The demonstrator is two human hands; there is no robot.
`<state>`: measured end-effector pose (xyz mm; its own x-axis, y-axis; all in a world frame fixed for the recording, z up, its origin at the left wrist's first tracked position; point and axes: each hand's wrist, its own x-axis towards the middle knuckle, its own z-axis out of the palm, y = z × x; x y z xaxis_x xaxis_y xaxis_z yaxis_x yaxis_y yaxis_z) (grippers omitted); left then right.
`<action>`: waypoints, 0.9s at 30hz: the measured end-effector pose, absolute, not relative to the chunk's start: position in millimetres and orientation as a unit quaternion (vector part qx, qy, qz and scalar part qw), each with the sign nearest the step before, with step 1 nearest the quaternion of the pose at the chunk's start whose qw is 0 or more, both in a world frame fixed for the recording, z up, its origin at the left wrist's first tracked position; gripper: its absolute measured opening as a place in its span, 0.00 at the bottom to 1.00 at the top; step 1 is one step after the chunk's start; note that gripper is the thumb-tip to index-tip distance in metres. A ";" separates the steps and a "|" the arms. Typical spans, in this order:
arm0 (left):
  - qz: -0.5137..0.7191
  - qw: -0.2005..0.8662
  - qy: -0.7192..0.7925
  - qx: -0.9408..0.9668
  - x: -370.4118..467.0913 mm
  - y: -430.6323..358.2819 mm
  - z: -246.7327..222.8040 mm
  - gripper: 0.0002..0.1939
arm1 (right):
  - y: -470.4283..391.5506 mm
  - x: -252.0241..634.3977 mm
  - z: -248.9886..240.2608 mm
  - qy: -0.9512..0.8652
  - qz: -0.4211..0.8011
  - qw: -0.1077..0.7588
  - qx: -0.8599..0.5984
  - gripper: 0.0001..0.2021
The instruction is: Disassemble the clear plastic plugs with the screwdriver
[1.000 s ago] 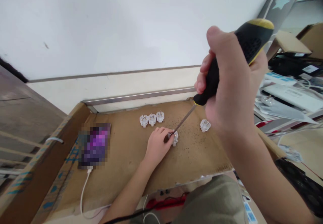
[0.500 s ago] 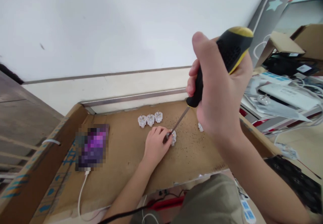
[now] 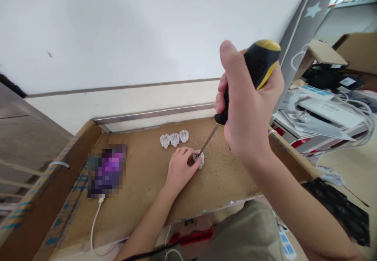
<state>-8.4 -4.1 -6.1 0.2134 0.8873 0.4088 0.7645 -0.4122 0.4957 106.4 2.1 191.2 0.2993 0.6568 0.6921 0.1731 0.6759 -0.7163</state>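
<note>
My right hand (image 3: 250, 100) is wrapped round the black and yellow handle of a screwdriver (image 3: 263, 62), thumb up along its side. The metal shaft slants down and left, its tip at a clear white plug (image 3: 201, 161) on the cardboard. My left hand (image 3: 183, 165) pinches that plug between thumb and fingers, which hide part of it. Just beyond stand three similar plugs (image 3: 174, 138) in a row, metal pins upward. Another white piece (image 3: 231, 148) is mostly hidden behind my right wrist.
Small dark specks (image 3: 218, 167) are scattered over the cardboard tray (image 3: 138, 182). A blurred purple device (image 3: 108, 170) with a white cable (image 3: 93, 225) lies on the left. The white wall (image 3: 118, 33) rises behind. Packets and cables (image 3: 330, 112) crowd a surface at right.
My right hand and the screwdriver handle have shifted left and slightly down in view. The tip stays at the plug, and my left hand keeps its hold.
</note>
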 end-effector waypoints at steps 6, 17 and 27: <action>0.327 0.101 0.529 0.776 -9.4 -4.5 -5.9 0.06 | 5.2 106.6 187.1 -0.581 0.160 0.723 -0.337 0.16; 0.326 0.115 0.529 0.775 -9.9 -3.7 -4.6 0.08 | 2.2 100.4 190.7 -0.505 0.224 0.763 -0.335 0.14; 0.332 0.122 0.530 0.771 -9.6 -4.0 -6.0 0.08 | -1.0 104.1 193.2 -0.507 0.267 0.750 -0.330 0.17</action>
